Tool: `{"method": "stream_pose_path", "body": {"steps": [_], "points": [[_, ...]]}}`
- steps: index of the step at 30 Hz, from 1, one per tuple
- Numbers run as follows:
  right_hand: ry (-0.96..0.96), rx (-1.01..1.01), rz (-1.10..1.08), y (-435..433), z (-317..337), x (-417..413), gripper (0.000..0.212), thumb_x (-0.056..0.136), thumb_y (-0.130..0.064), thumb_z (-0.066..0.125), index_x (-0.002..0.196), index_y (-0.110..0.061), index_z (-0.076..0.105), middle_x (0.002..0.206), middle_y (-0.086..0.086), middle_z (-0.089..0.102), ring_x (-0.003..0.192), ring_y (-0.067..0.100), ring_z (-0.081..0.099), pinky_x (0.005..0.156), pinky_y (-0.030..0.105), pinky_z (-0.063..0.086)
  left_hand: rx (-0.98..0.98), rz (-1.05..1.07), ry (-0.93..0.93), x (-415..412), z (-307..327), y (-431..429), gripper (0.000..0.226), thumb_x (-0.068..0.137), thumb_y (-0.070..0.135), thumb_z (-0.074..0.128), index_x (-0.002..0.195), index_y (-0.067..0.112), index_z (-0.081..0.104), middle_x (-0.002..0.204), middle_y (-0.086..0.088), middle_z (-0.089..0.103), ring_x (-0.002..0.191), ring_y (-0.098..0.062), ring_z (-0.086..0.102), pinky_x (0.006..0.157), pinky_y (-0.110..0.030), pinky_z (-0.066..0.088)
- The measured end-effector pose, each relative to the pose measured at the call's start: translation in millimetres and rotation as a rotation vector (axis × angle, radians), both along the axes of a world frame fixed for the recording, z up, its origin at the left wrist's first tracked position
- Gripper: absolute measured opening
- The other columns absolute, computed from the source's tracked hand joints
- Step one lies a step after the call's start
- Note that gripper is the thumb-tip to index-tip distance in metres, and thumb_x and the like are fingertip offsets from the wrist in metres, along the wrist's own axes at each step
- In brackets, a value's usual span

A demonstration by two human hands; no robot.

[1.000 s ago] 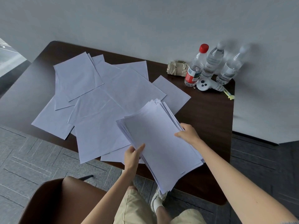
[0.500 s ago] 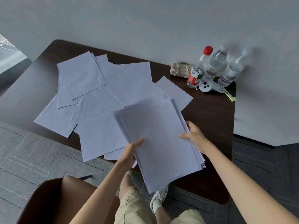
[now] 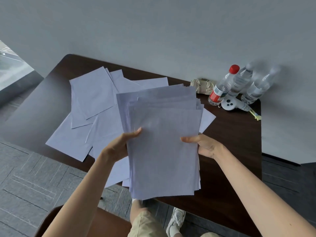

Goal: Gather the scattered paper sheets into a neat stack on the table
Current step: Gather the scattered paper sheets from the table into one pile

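Looks like office or meeting room — plain grey wall [image 3: 153, 31] behind, grey carpet tiles [image 3: 30, 182] on floor. Dark wood table [image 3: 230, 151] pushed against wall, white paper sheets [image 3: 92, 94] spread over left half. Brown chair [image 3: 106, 224] at near edge. Far right corner: three water bottles [image 3: 239, 82], white handheld controller [image 3: 229, 104] — working clutter, nothing domestic.

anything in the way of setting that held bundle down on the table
Loose sheets cover the table left of and beneath the bundle held by the left hand and right hand. Bare wood shows to its right; bottles stand at the far corner.
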State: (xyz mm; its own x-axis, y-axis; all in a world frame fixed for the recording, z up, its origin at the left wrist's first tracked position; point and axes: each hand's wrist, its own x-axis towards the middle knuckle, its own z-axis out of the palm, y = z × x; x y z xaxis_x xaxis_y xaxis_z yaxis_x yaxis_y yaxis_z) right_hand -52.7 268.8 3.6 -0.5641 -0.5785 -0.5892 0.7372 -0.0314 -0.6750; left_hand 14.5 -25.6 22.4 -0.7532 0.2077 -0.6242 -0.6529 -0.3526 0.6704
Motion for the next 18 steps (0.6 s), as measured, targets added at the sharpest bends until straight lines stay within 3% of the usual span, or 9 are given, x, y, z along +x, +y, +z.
{"method": "stream_pose_path", "body": {"steps": [4,9,14,18], "points": [[0.047,0.109,-0.138,-36,-3,-15,0.039,0.082,-0.003,0.070,0.120,-0.009,0.065,0.117,0.011,0.070,0.108,0.027,0.068,0.085,0.034,0.058,-0.023,0.038,-0.072,-31,-5,-16,0.036,0.088,0.028,0.066,0.116,0.005,0.067,0.111,-0.014,0.072,0.093,-0.024,0.072,0.079,-0.036,0.060],[0.149,0.219,-0.315,-84,4,-44,0.023,0.081,-0.005,0.074,0.104,-0.010,0.071,0.106,0.012,0.074,0.095,0.026,0.072,0.079,0.034,0.058,-0.118,0.078,0.017,-82,1,-48,0.031,0.096,0.023,0.057,0.122,0.005,0.063,0.108,-0.012,0.072,0.091,-0.022,0.072,0.084,-0.038,0.059],[0.234,0.263,-0.402,-127,18,-83,0.017,0.082,-0.003,0.073,0.097,-0.011,0.072,0.101,0.008,0.075,0.087,0.019,0.073,0.080,0.031,0.059,-0.119,0.017,0.061,-132,25,-91,0.027,0.094,0.021,0.059,0.114,0.006,0.068,0.114,-0.015,0.069,0.094,-0.023,0.072,0.088,-0.039,0.057],[0.143,0.260,-0.504,-147,14,-100,0.020,0.082,-0.005,0.074,0.101,-0.009,0.071,0.105,0.007,0.074,0.097,0.021,0.070,0.089,0.033,0.054,-0.081,-0.226,-0.102,-138,21,-127,0.038,0.067,0.026,0.082,0.099,0.005,0.078,0.108,-0.016,0.073,0.093,-0.026,0.072,0.081,-0.035,0.059]]}}
